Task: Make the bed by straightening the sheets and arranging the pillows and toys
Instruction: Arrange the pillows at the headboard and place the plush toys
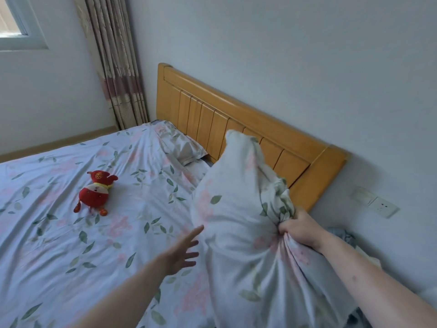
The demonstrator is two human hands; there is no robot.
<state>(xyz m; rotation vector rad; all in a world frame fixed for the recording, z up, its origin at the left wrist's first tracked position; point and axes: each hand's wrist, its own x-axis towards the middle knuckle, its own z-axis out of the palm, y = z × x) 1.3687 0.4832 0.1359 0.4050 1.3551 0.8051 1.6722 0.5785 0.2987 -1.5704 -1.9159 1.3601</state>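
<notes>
— Right hand? Clenched tight on a bunched fold of the floral pillow, lifted up just before the wooden headboard.

— And the left hand? Spread wide, fingers straight, just beside that pillow. Red plush toy well beyond it on the sheet.
</notes>
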